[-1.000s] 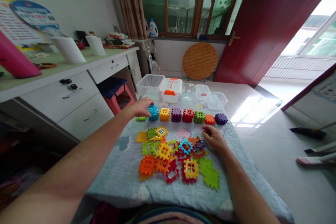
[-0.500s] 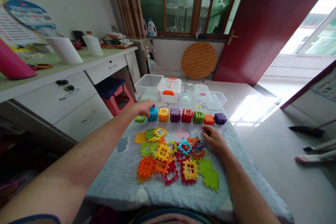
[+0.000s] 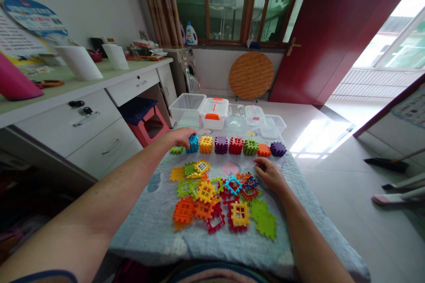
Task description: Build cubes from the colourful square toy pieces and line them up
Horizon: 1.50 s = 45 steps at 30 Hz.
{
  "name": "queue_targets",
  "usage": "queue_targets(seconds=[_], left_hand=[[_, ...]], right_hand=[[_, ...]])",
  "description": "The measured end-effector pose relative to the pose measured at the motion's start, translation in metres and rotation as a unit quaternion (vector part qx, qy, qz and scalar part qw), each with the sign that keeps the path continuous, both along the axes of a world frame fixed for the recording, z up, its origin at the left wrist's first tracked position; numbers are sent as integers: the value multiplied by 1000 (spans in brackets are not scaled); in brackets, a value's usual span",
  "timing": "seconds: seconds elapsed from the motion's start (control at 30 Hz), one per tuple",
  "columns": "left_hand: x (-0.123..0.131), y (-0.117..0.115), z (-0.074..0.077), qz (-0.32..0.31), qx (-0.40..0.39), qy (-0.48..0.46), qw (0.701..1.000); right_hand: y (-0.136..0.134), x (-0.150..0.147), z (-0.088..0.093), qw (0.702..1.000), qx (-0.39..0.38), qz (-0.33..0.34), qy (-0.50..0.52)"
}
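Observation:
My left hand (image 3: 182,137) reaches to the far left of the table, its fingers closed on a stack of blue toothed building tiles (image 3: 193,144). Beside that hand lie flat green tiles (image 3: 176,149). The blue stack is the left end of a row with a yellow stack (image 3: 206,144), a purple stack (image 3: 221,145), a red stack (image 3: 236,146) and several more. My right hand (image 3: 270,174) rests on the tablecloth, holding nothing, fingers loosely bent and apart. It is nearest to the orange stack (image 3: 264,150) and a dark purple stack (image 3: 278,149).
Loose tiles in mixed colours, such as a yellow window tile (image 3: 240,214) and green tiles (image 3: 265,225), lie scattered before me. At the far edge stand a clear open bin (image 3: 187,109), a lidded box (image 3: 213,114) and smaller clear containers (image 3: 255,115). A desk (image 3: 133,70) stands left.

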<state>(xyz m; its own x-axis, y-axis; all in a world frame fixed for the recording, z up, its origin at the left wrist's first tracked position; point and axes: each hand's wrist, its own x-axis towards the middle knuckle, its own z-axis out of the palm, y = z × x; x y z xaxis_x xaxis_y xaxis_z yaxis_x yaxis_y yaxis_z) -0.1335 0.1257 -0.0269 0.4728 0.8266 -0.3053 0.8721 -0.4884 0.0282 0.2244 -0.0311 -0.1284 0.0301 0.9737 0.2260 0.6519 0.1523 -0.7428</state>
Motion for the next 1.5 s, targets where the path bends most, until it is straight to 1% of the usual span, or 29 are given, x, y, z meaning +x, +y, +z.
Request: queue_targets(seconds=[0.27,0.33,0.4,0.47,0.53,0.57,0.63,0.67,0.73,0.77,0.8,0.87,0.93,1.03,1.23,1.37,1.43,1.5], left_hand=[[0,-2,2,11,-12,-7,1000],[-1,-7,5,8,17,-18,1000],[0,-16,10,-3,78,-39,996],[5,-33,16,-21,159,-84,984],[15,-56,20,-45,227,-152,961],[22,-71,20,-57,248,-192,948],[40,-102,17,-102,227,-249,936],[50,-118,13,-130,197,-265,935],[69,-146,1,-186,123,-263,939],[78,-157,-5,-201,92,-250,943],[86,-166,-12,-204,74,-237,947],[97,-176,-23,-183,60,-211,958],[104,-179,-31,-154,59,-196,967],[110,-176,-35,-130,42,-190,972],[118,-173,-36,-133,29,-199,971],[118,-174,-31,-128,36,-236,963],[112,-172,-26,-123,34,-273,954],[100,-166,-21,-105,30,-318,942]], right_hand=[[0,0,0,1000,-1,2,-4],[0,0,0,1000,0,2,-3],[0,0,0,1000,2,0,-2],[0,0,0,1000,3,-2,-3],[1,0,0,1000,0,-1,-6],[1,0,0,1000,-3,2,-6],[1,0,-1,1000,-5,8,-3],[1,1,-1,1000,-5,8,-1],[1,1,-2,1000,-4,7,0],[1,1,-3,1000,-3,5,0],[0,1,-3,1000,-3,5,2],[0,1,-4,1000,-3,5,7],[0,1,-5,1000,-3,6,9],[1,2,-5,1000,-4,7,8],[2,4,-5,1000,-11,11,4],[2,4,-5,1000,-11,13,3],[2,4,-5,1000,-10,12,3],[2,4,-5,1000,-11,13,5]])
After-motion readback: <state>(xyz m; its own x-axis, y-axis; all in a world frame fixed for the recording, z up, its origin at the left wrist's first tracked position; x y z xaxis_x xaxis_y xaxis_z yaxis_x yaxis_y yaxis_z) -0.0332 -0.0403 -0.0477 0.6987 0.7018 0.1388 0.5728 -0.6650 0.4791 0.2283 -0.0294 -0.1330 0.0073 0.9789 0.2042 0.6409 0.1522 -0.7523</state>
